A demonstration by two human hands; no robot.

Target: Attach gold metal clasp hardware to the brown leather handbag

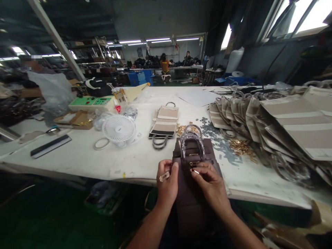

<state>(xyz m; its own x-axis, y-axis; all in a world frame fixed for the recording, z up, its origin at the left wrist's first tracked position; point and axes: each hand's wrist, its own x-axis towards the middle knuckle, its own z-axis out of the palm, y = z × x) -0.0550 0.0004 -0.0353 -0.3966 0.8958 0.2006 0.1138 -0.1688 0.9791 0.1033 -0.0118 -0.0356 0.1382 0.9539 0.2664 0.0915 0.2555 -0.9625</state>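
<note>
Brown leather-like handbag (193, 193) lies at the near edge of the white table (103, 155), its lower part hanging off toward the person and its plastic-wrapped handles (192, 143) standing up at the far end. Left hand (167, 181) is closed narrowly, pinching a small clear piece (164, 176) between thumb and fingers while resting beside the bag's left edge. Right hand (210, 181) rests on the bag's front, fingertips closed on a small gold fitting (194, 170) just below the handles.

Judgement on handling: the bag looks light and soft-sided, likely to sag or slide off the edge if unsupported; best held by the body near the handle base. The gold fitting appears small, hard and slippery, and suits a fingertip pinch. The handle wrap looks slick.

Beyond the hands, loose gold hardware (240, 147) and grey scraps (214, 133) are scattered on the table. A flat stack of beige bags (166, 122) lies at centre, a small white fan (118, 128) to its left, and a long overlapping row of beige bags (272, 121) runs along the right. Other people stand at far benches, well apart.
</note>
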